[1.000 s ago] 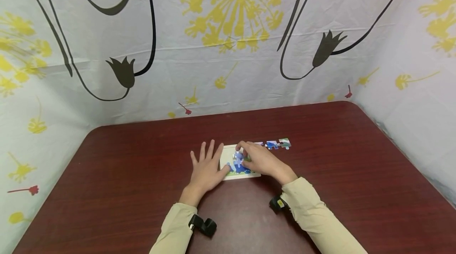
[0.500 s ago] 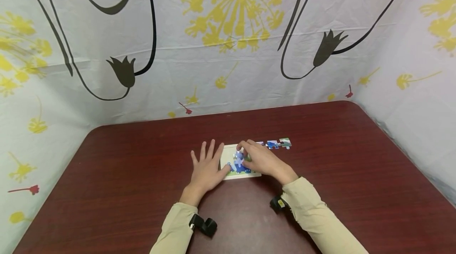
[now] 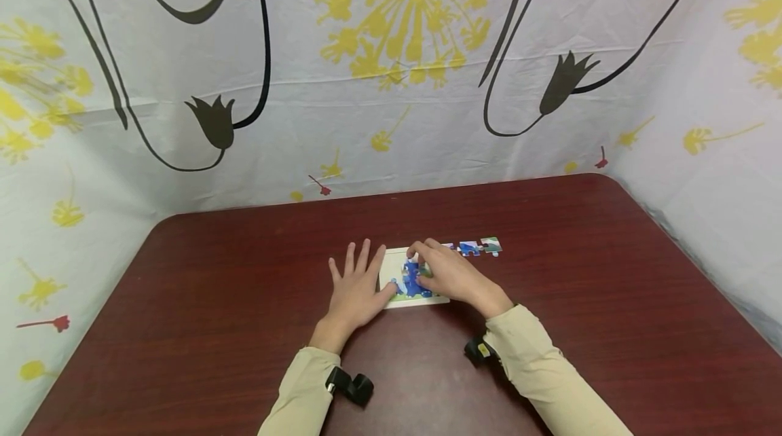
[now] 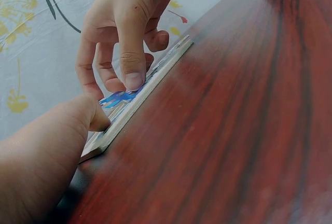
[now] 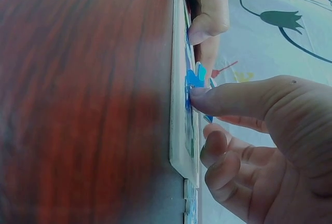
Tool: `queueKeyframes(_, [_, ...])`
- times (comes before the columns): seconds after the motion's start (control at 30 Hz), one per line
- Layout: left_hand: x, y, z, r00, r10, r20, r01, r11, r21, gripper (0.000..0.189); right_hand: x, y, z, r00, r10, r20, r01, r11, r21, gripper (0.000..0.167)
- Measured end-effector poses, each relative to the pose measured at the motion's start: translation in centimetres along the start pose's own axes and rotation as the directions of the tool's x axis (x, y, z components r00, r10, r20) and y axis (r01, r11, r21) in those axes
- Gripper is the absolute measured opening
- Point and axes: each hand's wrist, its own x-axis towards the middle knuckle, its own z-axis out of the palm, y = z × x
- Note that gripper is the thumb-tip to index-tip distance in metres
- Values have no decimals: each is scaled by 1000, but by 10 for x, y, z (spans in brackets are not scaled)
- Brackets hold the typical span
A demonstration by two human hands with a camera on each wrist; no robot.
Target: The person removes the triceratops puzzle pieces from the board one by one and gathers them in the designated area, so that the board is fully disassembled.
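Note:
A small jigsaw board (image 3: 392, 261) with a pale frame lies on the table, part filled with blue and green picture pieces. My left hand (image 3: 351, 292) is spread beside it, fingers straight, with the thumb resting on the board's lower left part. Over the board, my right hand (image 3: 453, 276) pinches a blue puzzle piece (image 5: 198, 73) between thumb and fingers. In the left wrist view this puzzle piece (image 4: 115, 98) sits tilted just above the board's face. Whether its lower edge touches the pieces below cannot be told. The right hand hides the board's right side.
Loose puzzle pieces (image 3: 469, 248) lie in a row behind the right hand, the outermost one green and white (image 3: 491, 245). The dark red table (image 3: 244, 286) meets a patterned cloth (image 3: 293, 117) at its back edge. Each wrist wears a black camera.
Both hands stay almost where they were. The blue puzzle piece in the right hand has tilted slightly, its face going from pale and shiny to deeper blue.

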Motion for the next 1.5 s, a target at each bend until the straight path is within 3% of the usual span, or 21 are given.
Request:
queueKeyframes(1.07, [1,-2,1,1000,5,-4,-5,1000,-7,71,1,1,3,998,-42,-46,42,999,-18,34])
queueKeyframes(1.4, [1,-2,1,1000,0,-6,0,1000,-4,71,1,4,0,996,-50,-77,48,998,-29,33])
queueKeyframes(1.5, [1,-1,2,1000,1,-11,-1,1000,-1,72,2,8,-4,988,-76,-135,78,997,6,35])
